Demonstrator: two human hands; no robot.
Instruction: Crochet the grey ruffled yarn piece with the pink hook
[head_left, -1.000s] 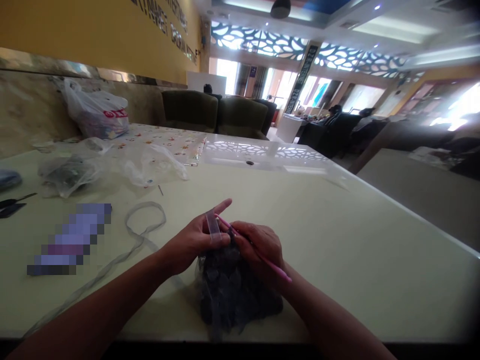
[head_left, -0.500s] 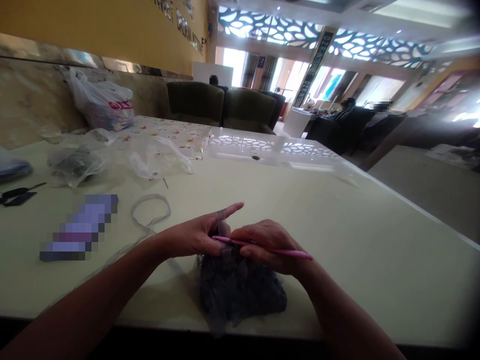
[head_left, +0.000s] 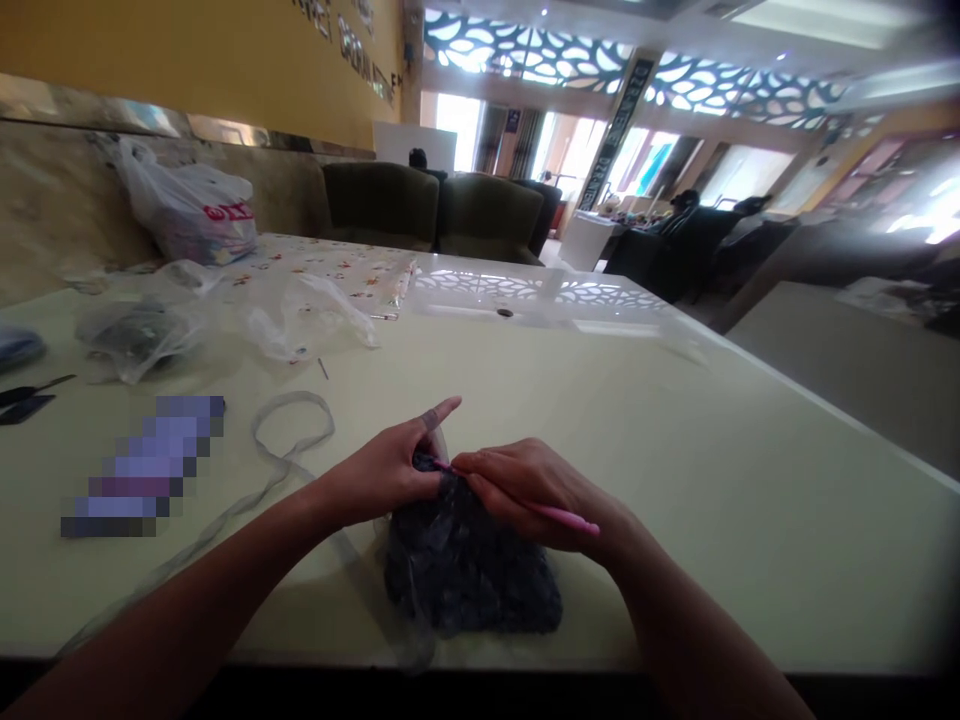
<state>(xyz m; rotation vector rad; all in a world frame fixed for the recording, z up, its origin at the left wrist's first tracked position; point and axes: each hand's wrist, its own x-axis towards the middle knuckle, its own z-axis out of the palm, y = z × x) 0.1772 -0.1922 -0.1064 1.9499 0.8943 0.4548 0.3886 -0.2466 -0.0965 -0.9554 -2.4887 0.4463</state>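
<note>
A dark crocheted piece (head_left: 472, 570) rests on the table near its front edge. My left hand (head_left: 394, 465) pinches the upper left edge of this piece between thumb and fingers, its index finger stretched out with a translucent grey ribbon looped round it. Gripped in my right hand (head_left: 529, 490) is a pink crochet hook (head_left: 566, 518); its tip end is at the top edge of the piece, close to my left thumb, and the very tip is hidden. The grey ribbon (head_left: 289, 405) lies in a loop left of my hands and runs down past my left forearm.
On the pale table (head_left: 712, 480), a blurred-out bluish object (head_left: 146, 465) lies left, with scissors (head_left: 34, 392) beyond. Farther back are a clear bag with dark contents (head_left: 142, 335), a thin white bag (head_left: 300, 315) and a full carrier bag (head_left: 202, 215). Armchairs (head_left: 491, 215) stand behind.
The hook's tip has moved down from across the ribbon into the edge of the crocheted piece. The ribbon now sits closer round my left index finger. The view has shifted slightly.
</note>
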